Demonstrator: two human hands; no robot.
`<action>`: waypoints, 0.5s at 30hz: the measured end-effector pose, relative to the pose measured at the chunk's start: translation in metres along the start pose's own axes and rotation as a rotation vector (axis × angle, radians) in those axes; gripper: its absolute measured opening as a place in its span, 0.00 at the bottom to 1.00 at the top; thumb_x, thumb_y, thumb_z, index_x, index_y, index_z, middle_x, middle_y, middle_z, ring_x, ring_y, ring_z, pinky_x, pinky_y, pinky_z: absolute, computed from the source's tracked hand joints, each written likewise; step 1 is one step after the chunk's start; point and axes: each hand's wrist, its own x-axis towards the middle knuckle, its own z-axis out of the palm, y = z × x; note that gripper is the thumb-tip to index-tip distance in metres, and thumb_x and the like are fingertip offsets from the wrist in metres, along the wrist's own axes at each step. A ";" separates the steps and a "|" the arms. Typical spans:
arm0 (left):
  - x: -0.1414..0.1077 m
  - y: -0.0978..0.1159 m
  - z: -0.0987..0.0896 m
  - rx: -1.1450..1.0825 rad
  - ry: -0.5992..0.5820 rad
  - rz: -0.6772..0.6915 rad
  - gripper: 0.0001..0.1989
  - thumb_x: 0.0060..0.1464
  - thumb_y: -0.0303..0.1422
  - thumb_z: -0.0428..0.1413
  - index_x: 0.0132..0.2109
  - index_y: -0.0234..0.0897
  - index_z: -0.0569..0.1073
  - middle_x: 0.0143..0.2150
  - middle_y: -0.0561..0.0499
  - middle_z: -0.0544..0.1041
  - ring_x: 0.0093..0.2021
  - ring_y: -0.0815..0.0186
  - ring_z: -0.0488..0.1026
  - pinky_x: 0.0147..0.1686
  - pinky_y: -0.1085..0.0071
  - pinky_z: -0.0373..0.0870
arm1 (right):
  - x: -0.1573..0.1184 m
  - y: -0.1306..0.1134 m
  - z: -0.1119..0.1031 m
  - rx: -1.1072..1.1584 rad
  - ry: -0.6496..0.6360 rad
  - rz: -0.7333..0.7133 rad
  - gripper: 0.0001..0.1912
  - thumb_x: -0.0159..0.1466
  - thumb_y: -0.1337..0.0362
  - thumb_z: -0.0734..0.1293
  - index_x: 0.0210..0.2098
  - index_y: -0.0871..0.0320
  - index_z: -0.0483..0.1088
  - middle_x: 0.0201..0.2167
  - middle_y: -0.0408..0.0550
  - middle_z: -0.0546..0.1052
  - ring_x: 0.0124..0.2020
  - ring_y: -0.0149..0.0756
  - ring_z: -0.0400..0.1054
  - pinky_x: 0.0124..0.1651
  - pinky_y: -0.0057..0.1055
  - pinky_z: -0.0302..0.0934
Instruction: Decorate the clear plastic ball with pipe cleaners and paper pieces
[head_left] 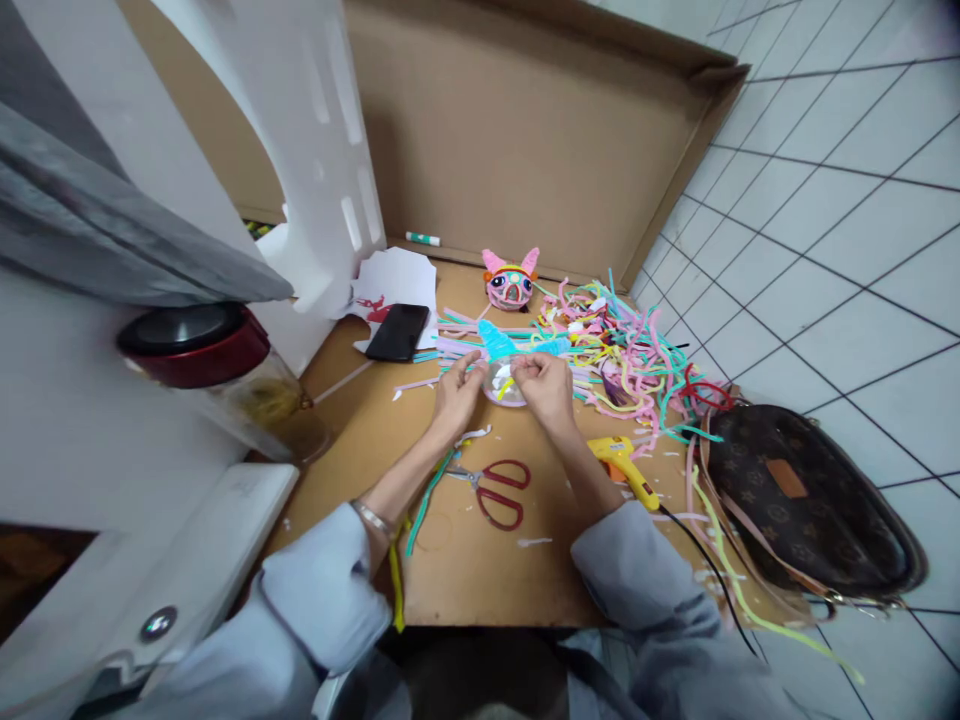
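Observation:
Between my two hands is a small round craft piece (pixel 504 384) with a pale purple rim, white and yellow bits inside and blue fuzzy ear shapes (pixel 496 340) at its top. My left hand (pixel 459 390) is closed on its left edge, thumb and fingers together. On the upper right side, my right hand (pixel 546 388) pinches at the piece; what exactly lies between its fingertips is too small to tell. Bundles of pastel pipe cleaners (pixel 457 347) lie just behind. Red-handled scissors (pixel 502 493) rest nearer to me, below the hands.
A finished pink animal head (pixel 510 288) stands behind. Tangled pipe cleaners (pixel 637 350), a yellow glue gun (pixel 624 466) with its cord and a brown bag (pixel 810 500) are right. Left are a black phone (pixel 398 332), paper (pixel 412 275) and a glass jar (pixel 255 390).

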 end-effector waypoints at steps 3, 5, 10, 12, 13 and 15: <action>-0.002 0.000 0.001 0.125 0.008 0.089 0.22 0.53 0.41 0.57 0.51 0.32 0.76 0.25 0.54 0.72 0.28 0.65 0.68 0.31 0.71 0.61 | -0.002 -0.002 -0.001 -0.119 0.032 -0.031 0.04 0.53 0.67 0.66 0.23 0.56 0.72 0.21 0.40 0.70 0.25 0.32 0.62 0.32 0.29 0.54; -0.005 0.003 0.002 0.157 -0.029 0.076 0.24 0.53 0.42 0.57 0.52 0.31 0.75 0.19 0.58 0.66 0.23 0.68 0.63 0.27 0.72 0.58 | -0.003 -0.002 -0.001 -0.157 0.047 -0.047 0.03 0.53 0.68 0.67 0.23 0.56 0.71 0.22 0.39 0.69 0.25 0.32 0.61 0.32 0.29 0.54; -0.013 0.008 0.004 0.183 -0.027 0.066 0.26 0.50 0.43 0.60 0.53 0.30 0.73 0.17 0.62 0.58 0.19 0.72 0.55 0.24 0.74 0.52 | -0.007 -0.001 0.000 -0.169 0.068 -0.087 0.04 0.53 0.68 0.67 0.23 0.55 0.69 0.21 0.39 0.68 0.25 0.32 0.60 0.33 0.30 0.54; -0.014 0.009 0.005 0.181 -0.018 0.067 0.27 0.49 0.43 0.61 0.52 0.30 0.73 0.17 0.63 0.56 0.19 0.73 0.54 0.23 0.74 0.50 | -0.009 -0.001 0.000 -0.177 0.072 -0.101 0.04 0.53 0.68 0.67 0.23 0.55 0.69 0.22 0.39 0.68 0.25 0.32 0.61 0.34 0.30 0.55; -0.014 0.009 0.006 0.185 -0.016 0.071 0.27 0.49 0.43 0.61 0.52 0.30 0.73 0.17 0.64 0.56 0.19 0.73 0.53 0.22 0.74 0.50 | -0.010 -0.001 0.000 -0.181 0.071 -0.103 0.04 0.53 0.67 0.67 0.23 0.55 0.69 0.22 0.39 0.68 0.26 0.33 0.61 0.34 0.31 0.55; -0.014 0.008 0.007 0.199 -0.010 0.082 0.26 0.48 0.42 0.61 0.51 0.29 0.73 0.17 0.64 0.56 0.18 0.73 0.53 0.22 0.74 0.49 | -0.012 -0.001 0.000 -0.181 0.066 -0.104 0.03 0.54 0.67 0.67 0.24 0.55 0.68 0.22 0.39 0.68 0.25 0.33 0.60 0.35 0.31 0.55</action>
